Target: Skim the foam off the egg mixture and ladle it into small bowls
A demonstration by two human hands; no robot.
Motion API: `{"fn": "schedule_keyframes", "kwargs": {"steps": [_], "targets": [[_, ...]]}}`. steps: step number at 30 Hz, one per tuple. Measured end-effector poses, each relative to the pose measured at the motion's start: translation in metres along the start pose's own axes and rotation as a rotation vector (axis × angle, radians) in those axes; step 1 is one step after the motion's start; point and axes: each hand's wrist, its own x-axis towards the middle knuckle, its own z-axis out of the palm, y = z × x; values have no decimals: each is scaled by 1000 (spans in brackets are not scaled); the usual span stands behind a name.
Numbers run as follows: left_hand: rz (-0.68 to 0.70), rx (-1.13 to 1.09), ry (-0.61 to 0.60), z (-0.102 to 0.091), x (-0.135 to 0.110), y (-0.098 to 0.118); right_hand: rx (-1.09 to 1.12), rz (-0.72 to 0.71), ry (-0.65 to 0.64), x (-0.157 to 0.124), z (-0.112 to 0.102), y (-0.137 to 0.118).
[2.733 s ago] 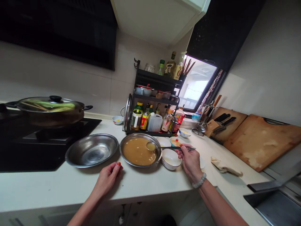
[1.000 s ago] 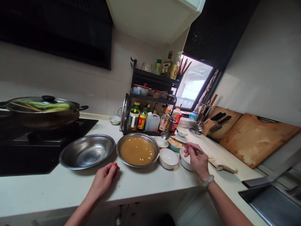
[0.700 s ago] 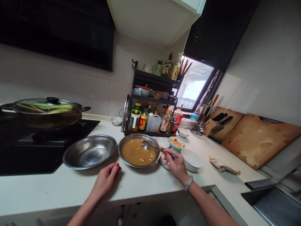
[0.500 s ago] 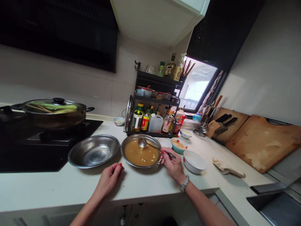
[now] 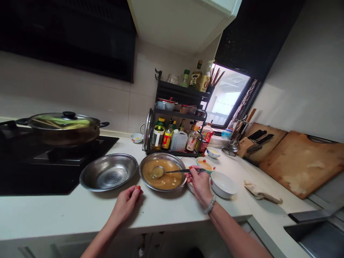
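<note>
My right hand (image 5: 199, 182) grips the dark handle of a small metal ladle (image 5: 158, 172). The ladle's bowl is dipped in the brown liquid (image 5: 150, 165) that fills a round steel basin (image 5: 162, 190), with a few pale bits floating in it. My left hand (image 5: 129, 201) rests on the counter in front of the basins, fingers curled and thumb against them, with nothing seen in it. Left of the liquid stands a second steel basin (image 5: 88, 175), which has nothing in it. Just right of my right hand is a white bowl (image 5: 223, 184).
A lidded pan (image 5: 63, 130) with greens sits on the black stove at left. Behind the basins stands a black rack (image 5: 182, 114) with bottles and jars. Small bowls, a teal bowl (image 5: 205, 165) among them, a cloth (image 5: 262, 192), a knife block (image 5: 245, 146) and cutting boards (image 5: 301, 161) lie rightward.
The ladle's bowl has gone down and slightly left into the brown liquid, and its handle now lies flatter. My right hand has shifted slightly; my left hand stays in place.
</note>
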Motion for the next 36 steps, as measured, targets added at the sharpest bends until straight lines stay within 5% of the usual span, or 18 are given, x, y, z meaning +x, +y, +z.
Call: {"fn": "schedule_keyframes", "kwargs": {"steps": [20, 30, 36], "targets": [[-11, 35, -4, -2, 0, -1, 43, -63, 160, 21, -58, -47], [-20, 43, 2, -1, -2, 7, -3, -233, 390, 61, -121, -64], [-3, 55, 14, -2, -2, 4, -247, -330, 466, 71, -149, -59]]}}
